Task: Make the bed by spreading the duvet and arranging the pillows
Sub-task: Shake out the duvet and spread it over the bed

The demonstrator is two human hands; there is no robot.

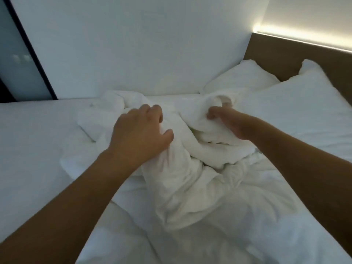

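Both hands, left (140,133) and right (227,123), grip the duvet (182,180) bunched mid-bed; find its edge first (pillows (297,111) sit at the head), then spread outward.

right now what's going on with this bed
A person is making the bed and is partway through. Both hands are in a crumpled white duvet bunched in the middle of the mattress: the left hand curls its fingers over one fold, and the right hand grips another fold beside it. The duvet is not yet spread. Two white pillows lie at the head end by the wooden headboard.
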